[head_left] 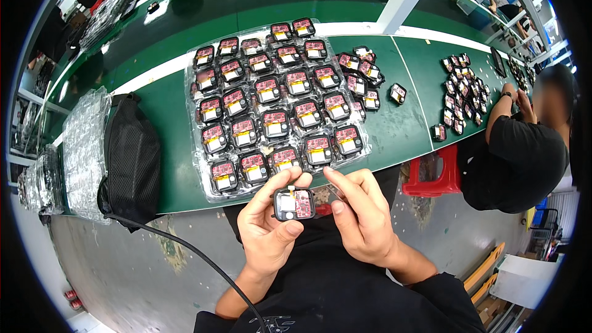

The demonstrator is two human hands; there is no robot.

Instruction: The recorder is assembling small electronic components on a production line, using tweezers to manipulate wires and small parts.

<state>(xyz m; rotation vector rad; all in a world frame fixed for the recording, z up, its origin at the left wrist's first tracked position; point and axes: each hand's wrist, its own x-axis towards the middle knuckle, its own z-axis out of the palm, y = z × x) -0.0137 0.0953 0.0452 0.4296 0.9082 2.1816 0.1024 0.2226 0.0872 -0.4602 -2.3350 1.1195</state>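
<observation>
Above my lap, close to the bench's front edge, my left hand [262, 231] grips a small electronic device housing [296, 205] by its sides. The housing is black and squarish with rounded corners; a red circuit board and a whitish block show in its open face. Just right of it is my right hand [368, 222], thumb and index finger brought together around something thin and dark that I cannot make out. Beyond both hands lies a clear plastic tray [196, 142], filled with rows of similar housings [275, 123].
Loose housings [370, 74] lie in a pile right of the tray. A black mesh bag [131, 154] and stacked clear trays [86, 148] stand on the left. A black cable [197, 250] crosses beside my left forearm. At right, a co-worker [518, 154] sits by another pile and a red stool [435, 172].
</observation>
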